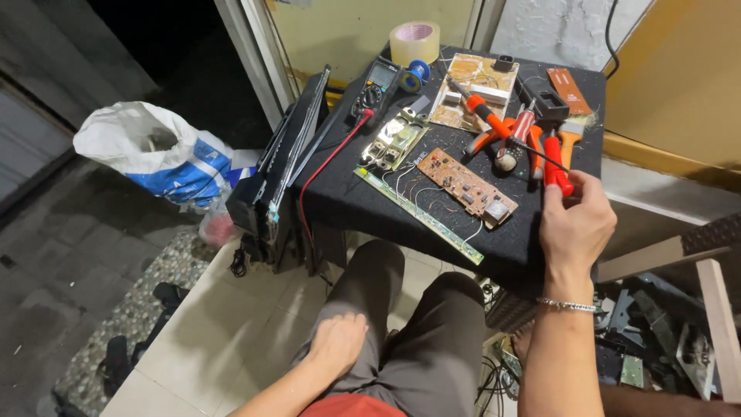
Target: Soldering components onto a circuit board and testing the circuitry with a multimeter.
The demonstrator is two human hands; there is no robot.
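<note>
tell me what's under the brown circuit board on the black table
The brown circuit board lies on the black table, with thin white wires running out from beneath its left end toward the long green strip board. Whatever sits directly beneath it is covered.

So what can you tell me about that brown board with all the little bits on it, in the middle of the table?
The brown circuit board is a long flat rectangle lying slantwise on the black cloth-covered table. Small parts dot its top, and a silvery metal box sits at its near end. Thin white wires run off it toward a narrow green strip board just beside it. No hand touches it; the right hand is to its right, gripping a red-handled tool.
</note>
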